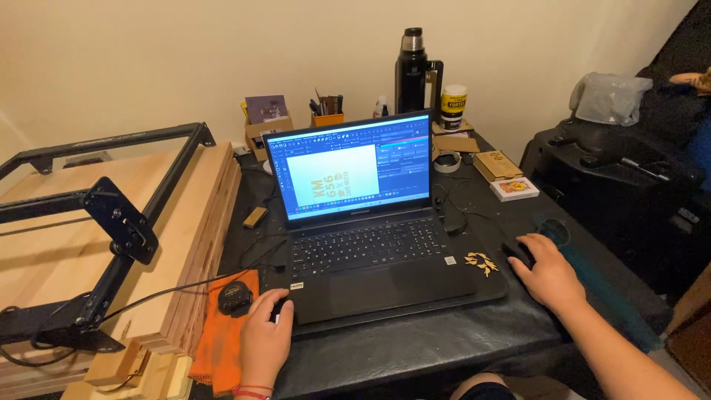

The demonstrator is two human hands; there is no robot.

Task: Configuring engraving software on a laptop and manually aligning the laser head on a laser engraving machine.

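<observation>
At the near edge of the black table [444, 344], the left hand [265, 342] is lying with its fingers curled loosely around the near left corner of the laptop [370, 252], its thumb side touching a small dark object there that is too hidden to make out. Just left of that hand, an orange cloth [215, 348] is hanging over the table edge, with a round black tape measure [235, 298] sitting on it. The forearm is coming in from the near edge, with a red band at the wrist.

To the right, the right hand [546, 275] is resting palm down over a black mouse [518, 252], its fingers spread gently across it; only the far left tip of the mouse is showing. The right arm is reaching in from the near right corner, lying along the table's right edge. Between this hand and the laptop, a small yellow cut-out piece [482, 261] is lying on the table, just beside the mouse. A strip of bare table is lying open along the near edge in front of the laptop.

Farther left, stacked wooden boards [185, 222] are butting against the table's left edge, carrying a black metal frame [111, 222]. The laptop is standing open, its screen [348, 169] glowing blue. Behind it, along the far edge by the wall, a black flask [412, 70], a yellow-labelled jar [453, 106] and an orange pen holder [326, 116] are standing. Far right, a black case [615, 178] is crowding the table's side.
</observation>
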